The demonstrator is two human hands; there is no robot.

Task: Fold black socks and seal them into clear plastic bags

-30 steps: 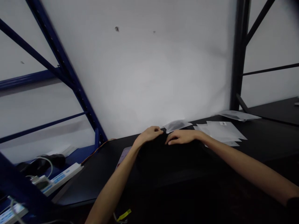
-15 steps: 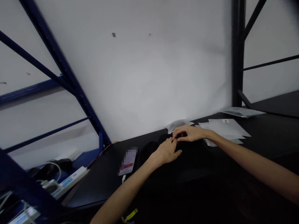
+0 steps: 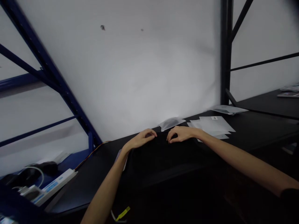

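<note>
Black fabric (image 3: 161, 155) lies over the black table and is hard to tell from its surface. My left hand (image 3: 142, 138) is at the fabric's far left edge, thumb and fingers pinched on it. My right hand (image 3: 181, 134) is a short way to the right, its fingers bent down and closed on the same far edge. A gap of dark cloth separates the two hands. Behind my right hand is a frosted plastic bag (image 3: 171, 123). My left forearm partly covers a phone (image 3: 125, 163).
More frosted bags (image 3: 215, 124) lie right of my right hand, and another bag (image 3: 229, 109) is farther back. A white power strip (image 3: 54, 186) with cables is at lower left. Blue rack posts (image 3: 67, 96) and a black post (image 3: 225, 56) flank the wall. A yellow tag (image 3: 123, 213) shows below.
My hands have moved apart: the left went left and up along the fabric, which now looks spread between them. The view has shifted to the right, and my left forearm now covers much of the phone.
</note>
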